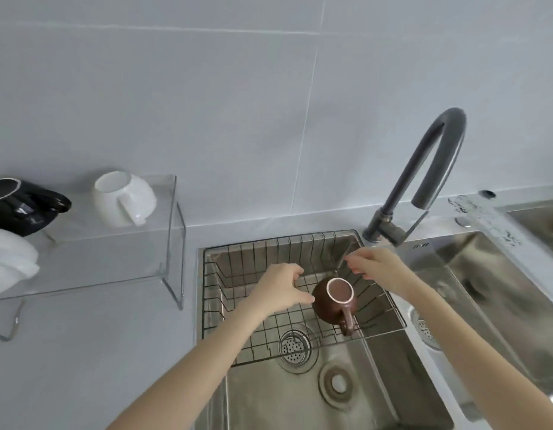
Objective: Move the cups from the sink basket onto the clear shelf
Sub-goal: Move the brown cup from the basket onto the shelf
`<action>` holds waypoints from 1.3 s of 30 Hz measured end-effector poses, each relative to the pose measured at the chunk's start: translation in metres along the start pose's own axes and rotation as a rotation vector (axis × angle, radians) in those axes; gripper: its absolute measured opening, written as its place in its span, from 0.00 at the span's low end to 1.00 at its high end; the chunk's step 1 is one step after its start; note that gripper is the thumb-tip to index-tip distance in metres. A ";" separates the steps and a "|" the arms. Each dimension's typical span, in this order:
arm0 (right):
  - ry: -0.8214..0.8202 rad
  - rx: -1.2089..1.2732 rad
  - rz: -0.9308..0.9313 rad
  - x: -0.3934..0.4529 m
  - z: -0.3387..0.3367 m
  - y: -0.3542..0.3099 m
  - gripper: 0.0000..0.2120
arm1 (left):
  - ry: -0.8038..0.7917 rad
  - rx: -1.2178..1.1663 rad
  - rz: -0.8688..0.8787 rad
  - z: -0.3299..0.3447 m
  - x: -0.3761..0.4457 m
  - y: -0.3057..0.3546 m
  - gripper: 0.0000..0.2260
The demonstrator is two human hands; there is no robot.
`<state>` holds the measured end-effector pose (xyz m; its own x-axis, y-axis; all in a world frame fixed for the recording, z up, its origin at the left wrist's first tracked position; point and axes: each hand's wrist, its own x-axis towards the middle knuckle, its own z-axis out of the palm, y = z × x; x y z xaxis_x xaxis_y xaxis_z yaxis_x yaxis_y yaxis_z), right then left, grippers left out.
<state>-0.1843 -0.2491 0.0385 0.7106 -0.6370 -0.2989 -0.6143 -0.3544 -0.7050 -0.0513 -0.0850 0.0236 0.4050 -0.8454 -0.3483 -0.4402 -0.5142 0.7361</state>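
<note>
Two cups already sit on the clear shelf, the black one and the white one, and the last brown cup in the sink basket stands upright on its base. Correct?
Not quite. In the head view the brown cup in the sink basket is upside down, base up. The black cup and white cup do sit on the clear shelf.

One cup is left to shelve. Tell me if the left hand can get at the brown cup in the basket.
Probably yes. The left hand is open right beside the brown cup, and nothing lies between them in the wire basket.

A kitchen — steel sink [346,395], faucet [424,169], tiled wall [206,103].
</note>
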 end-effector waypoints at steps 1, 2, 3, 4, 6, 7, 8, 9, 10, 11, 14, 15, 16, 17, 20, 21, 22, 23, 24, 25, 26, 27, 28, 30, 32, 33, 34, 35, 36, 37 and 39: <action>0.010 0.000 0.039 -0.001 0.005 0.016 0.11 | -0.031 -0.002 0.003 0.012 0.007 -0.001 0.30; 0.017 0.013 0.074 0.000 0.010 0.030 0.11 | -0.058 -0.004 0.000 0.023 0.015 -0.002 0.30; 0.018 0.026 0.107 0.001 0.016 0.042 0.12 | -0.076 -0.005 -0.004 0.034 0.022 -0.004 0.29; 0.016 0.035 0.141 0.002 0.021 0.052 0.13 | -0.088 -0.007 -0.018 0.043 0.030 -0.007 0.30; 0.007 0.064 0.203 0.006 0.032 0.068 0.16 | -0.094 -0.012 -0.047 0.058 0.044 -0.012 0.32; -0.006 0.074 0.230 0.009 0.037 0.074 0.18 | -0.090 -0.014 -0.052 0.065 0.051 -0.015 0.33; -0.033 0.065 0.245 0.010 0.042 0.080 0.22 | -0.088 -0.019 -0.057 0.071 0.057 -0.018 0.33; -0.062 0.038 0.245 0.012 0.045 0.084 0.25 | -0.081 -0.026 -0.054 0.076 0.062 -0.022 0.34; -0.091 -0.002 0.233 0.013 0.048 0.086 0.28 | -0.072 -0.032 -0.053 0.080 0.066 -0.025 0.35; -0.116 -0.038 0.218 0.016 0.048 0.088 0.31 | -0.065 -0.036 -0.053 0.085 0.071 -0.028 0.36; -0.172 -0.078 0.167 0.021 0.050 0.089 0.35 | -0.048 -0.055 -0.062 0.096 0.081 -0.034 0.38; -0.180 -0.083 0.155 0.023 0.051 0.090 0.36 | -0.035 -0.060 -0.068 0.099 0.084 -0.035 0.39; -0.184 -0.089 0.141 0.025 0.052 0.090 0.37 | -0.019 -0.064 -0.069 0.101 0.085 -0.036 0.40; -0.186 -0.091 0.134 0.028 0.053 0.092 0.38 | -0.004 -0.066 -0.065 0.103 0.087 -0.036 0.40; -0.178 -0.120 0.129 0.032 0.055 0.093 0.40 | 0.022 -0.062 -0.050 0.105 0.088 -0.039 0.41; -0.170 -0.133 0.130 0.034 0.055 0.093 0.40 | 0.020 -0.059 -0.049 0.105 0.088 -0.040 0.41; -0.162 -0.143 0.133 0.035 0.055 0.094 0.40 | 0.017 -0.061 -0.047 0.105 0.089 -0.040 0.42; -0.153 -0.150 0.134 0.036 0.055 0.094 0.40 | 0.015 -0.063 -0.045 0.104 0.089 -0.040 0.42; -0.146 -0.153 0.140 0.037 0.055 0.095 0.40 | 0.014 -0.066 -0.041 0.104 0.089 -0.040 0.42; -0.141 -0.148 0.142 0.037 0.054 0.096 0.40 | 0.013 -0.070 -0.040 0.103 0.088 -0.040 0.42; -0.137 -0.146 0.139 0.037 0.053 0.095 0.39 | 0.014 -0.074 -0.040 0.102 0.087 -0.040 0.42; -0.134 -0.154 0.127 0.036 0.050 0.092 0.38 | 0.017 -0.078 -0.042 0.100 0.086 -0.039 0.42; -0.134 -0.174 0.112 0.037 0.047 0.086 0.38 | 0.027 -0.089 -0.038 0.097 0.084 -0.038 0.41; -0.134 -0.220 0.076 0.039 0.039 0.072 0.38 | 0.062 -0.123 -0.024 0.086 0.081 -0.035 0.40; -0.126 -0.248 0.030 0.042 0.033 0.052 0.38 | 0.108 -0.139 -0.007 0.067 0.075 -0.029 0.40; -0.119 -0.248 0.000 0.043 0.030 0.040 0.39 | 0.136 -0.138 -0.001 0.055 0.072 -0.026 0.40; -0.112 -0.237 -0.035 0.045 0.028 0.026 0.39 | 0.163 -0.132 0.003 0.041 0.068 -0.023 0.40; -0.106 -0.221 -0.073 0.046 0.025 0.013 0.39 | 0.192 -0.124 0.004 0.028 0.063 -0.020 0.41; -0.105 -0.212 -0.117 0.047 0.023 -0.004 0.39 | 0.234 -0.115 0.013 0.013 0.056 -0.017 0.41; -0.109 -0.205 -0.163 0.047 0.021 -0.022 0.38 | 0.279 -0.107 0.026 -0.001 0.047 -0.015 0.40; -0.116 -0.187 -0.252 0.045 0.017 -0.060 0.37 | 0.360 -0.083 0.043 -0.031 0.027 -0.010 0.38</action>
<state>-0.1102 -0.2450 0.0566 0.8759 -0.4349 -0.2090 -0.4589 -0.6170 -0.6394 -0.0109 -0.0984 0.0248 0.6500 -0.7533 -0.1004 -0.4021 -0.4530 0.7956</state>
